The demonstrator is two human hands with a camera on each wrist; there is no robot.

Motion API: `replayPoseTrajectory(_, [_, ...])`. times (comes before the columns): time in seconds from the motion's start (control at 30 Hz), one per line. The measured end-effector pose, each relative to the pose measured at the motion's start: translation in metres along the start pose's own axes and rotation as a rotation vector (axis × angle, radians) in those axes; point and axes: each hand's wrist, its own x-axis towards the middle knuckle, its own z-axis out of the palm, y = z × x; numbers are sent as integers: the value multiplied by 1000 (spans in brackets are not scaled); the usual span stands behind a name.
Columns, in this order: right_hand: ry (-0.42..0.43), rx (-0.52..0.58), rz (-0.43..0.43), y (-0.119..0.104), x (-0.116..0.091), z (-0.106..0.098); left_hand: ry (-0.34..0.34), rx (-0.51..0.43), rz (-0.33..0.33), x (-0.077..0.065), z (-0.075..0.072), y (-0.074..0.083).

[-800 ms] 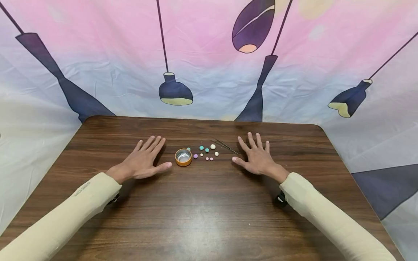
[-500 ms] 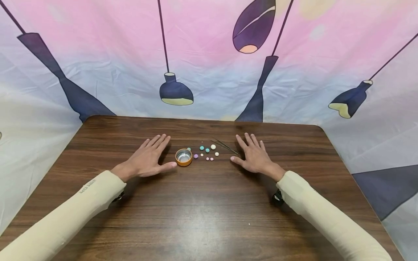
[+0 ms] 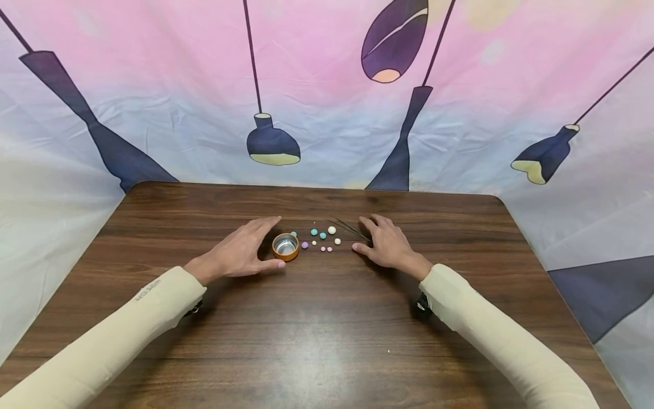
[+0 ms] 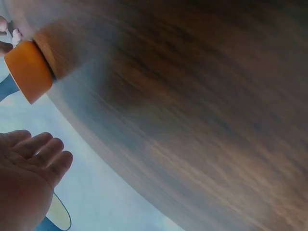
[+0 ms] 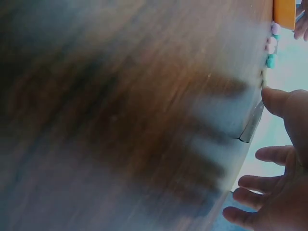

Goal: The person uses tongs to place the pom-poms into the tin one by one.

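Note:
A small orange tin with a silvery inside stands at mid-table. Just left of it my left hand holds nothing, thumb and fingers spread on either side of its near wall. In the left wrist view the orange tin is apart from the palm. Right of the tin lie several small balls: turquoise, white, purple and pink. Thin metal tweezers lie beyond them, next to my right hand. Its fingers are loosely extended over the tweezers' right end, gripping nothing.
The dark wood table ends at a straight far edge, with a printed cloth hanging behind it. A tiny white speck lies on the near right part of the table.
Both hands have moved inward, the left toward the tin and the right toward the tweezers. Their spread fingers have drawn closer together. Tin, balls and tweezers stay in place.

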Motion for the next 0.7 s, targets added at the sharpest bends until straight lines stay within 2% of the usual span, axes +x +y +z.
replayPoseTrajectory(0.27, [30, 14, -2, -1, 5, 3, -5, -26, 2, 7, 0, 7])
replayPoseTrajectory(0.47, [25, 23, -26, -5, 8, 6, 0, -77, 49, 8, 4, 8])
replayPoseTrajectory(0.7, [67, 22, -39, -8, 14, 5, 36, -91, 124, 11, 5, 8])
